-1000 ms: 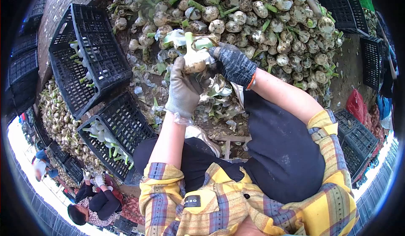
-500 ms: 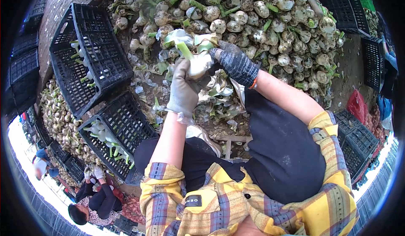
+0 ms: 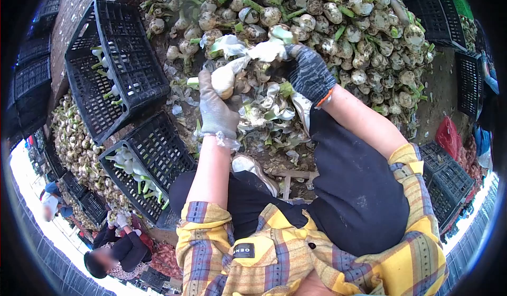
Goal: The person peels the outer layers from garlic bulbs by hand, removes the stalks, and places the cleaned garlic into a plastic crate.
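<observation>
My left hand (image 3: 217, 105), in a pale grey glove, is closed around a white garlic bulb (image 3: 223, 81) whose short green stem sticks out to the left. My right hand (image 3: 306, 74), in a dark patterned glove, pinches loose whitish peel (image 3: 267, 50) up and to the right of the bulb. A strip of peel still stretches between the bulb and the right hand. Loose skins (image 3: 269, 111) lie on the ground below both hands. Beyond them is a large pile of unpeeled garlic (image 3: 364, 47).
Two black crates (image 3: 127, 58) (image 3: 163, 148) holding white bulbs stand at the left. Another garlic pile (image 3: 79, 142) lies past them, near a seated person (image 3: 119, 253). More crates (image 3: 443, 174) and a red bag (image 3: 448, 137) are at the right.
My left hand has shifted slightly left and turned the bulb, so its stem points left instead of up. My right hand has moved a little right, away from the bulb, drawing peel with it.
</observation>
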Tool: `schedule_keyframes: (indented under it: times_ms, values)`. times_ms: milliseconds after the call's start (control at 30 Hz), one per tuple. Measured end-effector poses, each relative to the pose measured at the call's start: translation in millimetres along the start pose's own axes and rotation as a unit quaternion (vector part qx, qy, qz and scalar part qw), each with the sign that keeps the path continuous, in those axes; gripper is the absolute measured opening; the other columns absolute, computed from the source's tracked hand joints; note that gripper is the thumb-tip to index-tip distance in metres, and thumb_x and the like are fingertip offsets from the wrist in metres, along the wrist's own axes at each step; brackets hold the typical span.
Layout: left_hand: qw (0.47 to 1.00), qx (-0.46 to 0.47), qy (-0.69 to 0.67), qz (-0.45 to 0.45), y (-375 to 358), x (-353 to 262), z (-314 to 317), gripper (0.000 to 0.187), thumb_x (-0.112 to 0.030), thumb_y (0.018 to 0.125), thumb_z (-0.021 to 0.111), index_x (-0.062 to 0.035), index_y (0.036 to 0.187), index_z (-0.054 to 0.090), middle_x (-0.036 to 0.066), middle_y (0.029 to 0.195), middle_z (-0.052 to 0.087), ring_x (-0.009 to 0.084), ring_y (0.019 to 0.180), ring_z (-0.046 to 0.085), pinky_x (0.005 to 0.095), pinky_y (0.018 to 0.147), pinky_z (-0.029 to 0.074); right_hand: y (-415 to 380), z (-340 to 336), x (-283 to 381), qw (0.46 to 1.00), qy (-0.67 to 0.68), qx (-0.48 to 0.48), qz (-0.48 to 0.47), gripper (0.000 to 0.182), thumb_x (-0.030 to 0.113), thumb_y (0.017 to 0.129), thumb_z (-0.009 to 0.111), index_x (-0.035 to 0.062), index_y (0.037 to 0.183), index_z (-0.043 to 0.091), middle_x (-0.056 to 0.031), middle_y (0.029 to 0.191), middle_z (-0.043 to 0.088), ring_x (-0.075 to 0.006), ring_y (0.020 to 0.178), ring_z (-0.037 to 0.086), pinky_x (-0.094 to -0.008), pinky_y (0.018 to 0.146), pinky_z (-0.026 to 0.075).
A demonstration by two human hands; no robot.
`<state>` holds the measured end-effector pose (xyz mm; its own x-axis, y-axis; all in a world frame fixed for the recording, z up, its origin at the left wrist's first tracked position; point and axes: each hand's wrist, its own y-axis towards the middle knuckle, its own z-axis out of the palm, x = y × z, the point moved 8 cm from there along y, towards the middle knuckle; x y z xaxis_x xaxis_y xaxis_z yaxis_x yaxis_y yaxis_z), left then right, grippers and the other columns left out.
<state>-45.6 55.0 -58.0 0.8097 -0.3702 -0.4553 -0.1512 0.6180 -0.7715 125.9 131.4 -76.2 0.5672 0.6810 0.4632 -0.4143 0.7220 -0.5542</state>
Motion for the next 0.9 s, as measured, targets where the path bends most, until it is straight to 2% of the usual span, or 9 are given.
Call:
schedule_keyframes:
  times_ms: [100, 167, 267, 367, 400, 533, 633, 667, 900]
  values:
    - [0.999, -0.017, 0.001, 0.048, 1.4, -11.0, -3.2, 0.043, -0.046, 0.089, 0.045, -0.0065, 0.103, 0.054, 0.009, 0.091, 0.063, 0.0210, 0.075, 0.063, 0.0245, 0.052, 0.048, -7.3, 5.9, 19.7, 0.951, -0.307, -0.002, -0.043, 0.024, 0.022, 0.088, 0.053, 0.0017, 0.100, 0.058, -0.0085, 0.081, 0.065, -0.0202, 0.072, 0.064, -0.0318, 0.069, 0.054]
    - [0.992, -0.033, 0.031, 0.121, 1.6, -21.0, -4.5, 0.044, -0.047, 0.089, 0.043, -0.0068, 0.103, 0.054, 0.010, 0.092, 0.063, 0.0229, 0.077, 0.062, 0.0278, 0.056, 0.049, -14.9, 35.6, -11.0, 0.682, -0.677, 0.229, -0.156, 0.038, 0.036, 0.084, 0.058, 0.0095, 0.111, 0.058, -0.0135, 0.090, 0.066, -0.0274, 0.078, 0.065, -0.0322, 0.075, 0.050]
    - [0.973, -0.027, 0.136, 0.187, -1.6, -29.5, 1.3, 0.053, -0.049, 0.091, 0.037, -0.0014, 0.101, 0.056, 0.012, 0.091, 0.063, 0.0204, 0.079, 0.062, 0.0298, 0.068, 0.050, -38.2, 41.3, -40.4, 0.596, -0.751, 0.280, 0.046, 0.045, 0.041, 0.081, 0.060, 0.0072, 0.110, 0.060, -0.0196, 0.099, 0.062, -0.0321, 0.096, 0.059, -0.0362, 0.087, 0.044]
    - [0.943, -0.018, 0.234, 0.235, -13.8, -30.9, 17.7, 0.062, -0.054, 0.092, 0.034, 0.0030, 0.097, 0.058, 0.010, 0.088, 0.063, 0.0170, 0.076, 0.061, 0.0280, 0.069, 0.051, -25.6, 48.1, 2.4, 0.658, -0.740, 0.096, -0.104, 0.048, 0.042, 0.079, 0.061, 0.0075, 0.112, 0.058, -0.0197, 0.096, 0.062, -0.0347, 0.093, 0.058, -0.0366, 0.085, 0.045]
    - [0.934, -0.016, 0.262, 0.242, -18.7, -29.8, 22.0, 0.063, -0.055, 0.091, 0.034, 0.0032, 0.097, 0.058, 0.010, 0.088, 0.063, 0.0168, 0.075, 0.061, 0.0278, 0.068, 0.051, -24.4, 57.2, 9.4, 0.691, -0.710, 0.105, -0.090, 0.047, 0.037, 0.082, 0.062, 0.0053, 0.116, 0.053, -0.0156, 0.101, 0.061, -0.0257, 0.094, 0.060, -0.0332, 0.080, 0.048]
    - [0.900, 0.033, 0.329, 0.285, -20.9, -21.0, 31.2, 0.055, -0.050, 0.089, 0.045, 0.0030, 0.096, 0.058, 0.009, 0.084, 0.062, 0.0140, 0.076, 0.059, 0.0260, 0.070, 0.049, -18.9, 54.5, -16.5, 0.879, -0.461, 0.099, 0.076, 0.045, 0.037, 0.082, 0.064, -0.0022, 0.101, 0.053, -0.0075, 0.085, 0.061, -0.0107, 0.072, 0.061, -0.0250, 0.062, 0.052]
    - [0.920, 0.056, 0.297, 0.249, -22.8, -12.2, 32.9, 0.048, -0.045, 0.089, 0.051, 0.0014, 0.095, 0.060, 0.007, 0.086, 0.062, 0.0108, 0.076, 0.057, 0.0249, 0.070, 0.046, -23.0, 57.4, -23.9, 0.866, -0.464, 0.118, 0.145, 0.045, 0.036, 0.081, 0.065, -0.0023, 0.101, 0.053, -0.0081, 0.083, 0.061, -0.0121, 0.071, 0.061, -0.0246, 0.060, 0.052]
    - [0.917, 0.059, 0.304, 0.252, -23.5, -12.5, 33.2, 0.047, -0.045, 0.089, 0.051, 0.0014, 0.095, 0.060, 0.006, 0.087, 0.062, 0.0104, 0.076, 0.056, 0.0247, 0.069, 0.046, -25.7, 58.3, -22.1, 0.891, -0.421, 0.108, 0.132, 0.038, 0.034, 0.080, 0.066, -0.0019, 0.090, 0.060, -0.0077, 0.073, 0.063, -0.0124, 0.060, 0.060, -0.0247, 0.056, 0.050]
    - [0.921, 0.066, 0.298, 0.240, -15.7, -5.3, 23.8, 0.040, -0.038, 0.089, 0.055, -0.0002, 0.100, 0.058, 0.006, 0.087, 0.061, 0.0097, 0.074, 0.055, 0.0240, 0.066, 0.046, -22.4, 48.4, -18.4, 0.858, -0.485, 0.142, 0.093, 0.024, 0.019, 0.085, 0.060, -0.0009, 0.097, 0.055, -0.0071, 0.078, 0.062, -0.0128, 0.068, 0.062, -0.0255, 0.062, 0.052]
